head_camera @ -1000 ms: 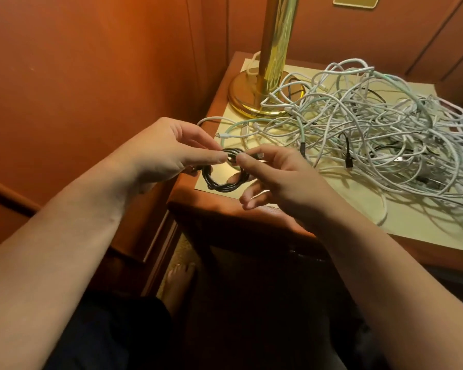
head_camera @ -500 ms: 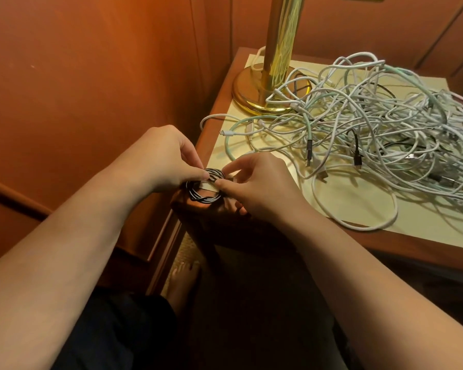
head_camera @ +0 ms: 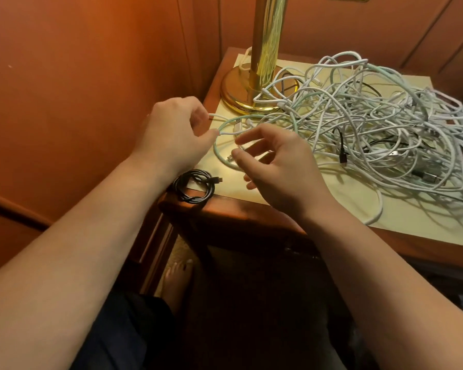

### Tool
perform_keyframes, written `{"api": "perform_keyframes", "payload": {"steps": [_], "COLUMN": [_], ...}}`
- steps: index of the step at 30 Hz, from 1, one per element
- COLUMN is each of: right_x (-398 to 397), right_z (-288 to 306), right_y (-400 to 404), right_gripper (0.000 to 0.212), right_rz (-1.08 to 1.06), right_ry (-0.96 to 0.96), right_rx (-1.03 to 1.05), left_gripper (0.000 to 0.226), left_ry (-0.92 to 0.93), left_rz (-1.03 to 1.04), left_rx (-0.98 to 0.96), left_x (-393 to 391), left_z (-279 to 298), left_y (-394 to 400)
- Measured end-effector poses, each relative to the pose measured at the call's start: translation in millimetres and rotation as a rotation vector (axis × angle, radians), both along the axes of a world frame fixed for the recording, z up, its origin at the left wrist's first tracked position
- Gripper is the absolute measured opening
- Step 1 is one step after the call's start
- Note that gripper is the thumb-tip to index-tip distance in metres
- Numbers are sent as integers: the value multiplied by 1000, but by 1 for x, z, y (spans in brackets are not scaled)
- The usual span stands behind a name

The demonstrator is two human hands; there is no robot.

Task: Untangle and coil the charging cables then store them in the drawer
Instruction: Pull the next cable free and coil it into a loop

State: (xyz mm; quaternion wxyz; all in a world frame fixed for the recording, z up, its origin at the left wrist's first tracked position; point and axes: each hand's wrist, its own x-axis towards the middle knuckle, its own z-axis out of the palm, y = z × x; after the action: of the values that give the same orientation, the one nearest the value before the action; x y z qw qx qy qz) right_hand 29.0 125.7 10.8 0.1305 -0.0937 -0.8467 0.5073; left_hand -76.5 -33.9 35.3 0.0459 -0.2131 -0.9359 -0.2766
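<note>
White cable [head_camera: 226,132] was pinched by the left hand [head_camera: 171,134]; right hand [head_camera: 275,161] hovered loosely curled, empty. Limp, light, snag-prone in the tangle [head_camera: 372,124]; best gripped near its plug

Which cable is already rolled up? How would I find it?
Find the gold lamp base on the wooden nightstand, then look to the near left corner. The black coiled cable lies there by itself, apart from the big cable tangle. It alone is wound into a neat ring.
</note>
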Motion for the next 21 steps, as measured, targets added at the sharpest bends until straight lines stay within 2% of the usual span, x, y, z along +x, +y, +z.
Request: {"api": "perform_keyframes", "payload": {"steps": [3,7,13,16,18,21], "right_x": [-7,-18,-25,-27,-29,-33], "right_z": [-1,-2,-6,-7,-6,-8], "right_y": [9,18,27,33,36,41], "right_gripper": [16,19,27,42,40,29], "right_rz": [-44,-103,-72,2,25,21], "right_ry": [30,42,14,-54,-84,-74], "right_rx": [-13,-1,156,194,205,163], "left_gripper": [28,23,17,32,42,40], "left_ry": [72,39,94,103,-17,-271], "left_rz": [-40,-69,-69,-69,-80,-145], "left_rx": [-89,-324,-440,-239,26,305], "left_x": [-6,-6,0,2,-1,-3], "left_z": [-6,-16,-14,-8,-3,2], "left_y": [22,47,64,63,60,54]}}
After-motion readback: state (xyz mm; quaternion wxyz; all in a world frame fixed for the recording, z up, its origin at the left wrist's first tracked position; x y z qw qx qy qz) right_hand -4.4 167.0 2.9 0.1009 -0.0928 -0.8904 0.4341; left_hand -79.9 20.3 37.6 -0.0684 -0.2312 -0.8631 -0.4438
